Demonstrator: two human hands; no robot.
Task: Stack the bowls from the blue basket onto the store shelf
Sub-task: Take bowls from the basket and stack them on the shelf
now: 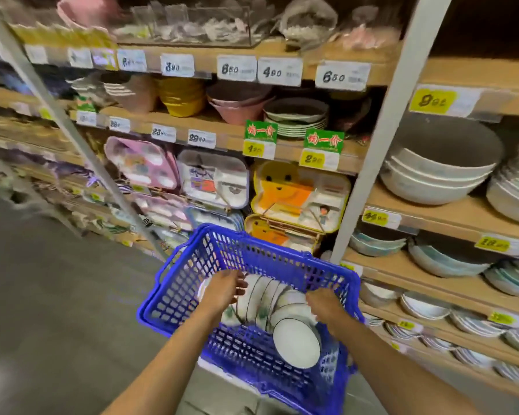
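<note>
Wooden store shelves (432, 283) fill the wall behind and to the right of the blue basket (282, 259), stacked with crockery and fronted by price tags (279, 71); just behind the basket stand children's divided trays (300, 196); up and to its right sit large white bowls (438, 175); to its left lies grey floor (42, 280). Inside the basket a row of white bowls (270, 298) with dark rims stands on edge, and one more bowl (297, 344) leans at the near end, its hollow facing the camera. Left hand (225, 287) hangs over the basket's left half, fingers loosely spread above the row, holding nothing; right hand (324, 305) reaches into the right half, fingers bent down at the bowls' rims; whether it grips one I cannot tell.
</note>
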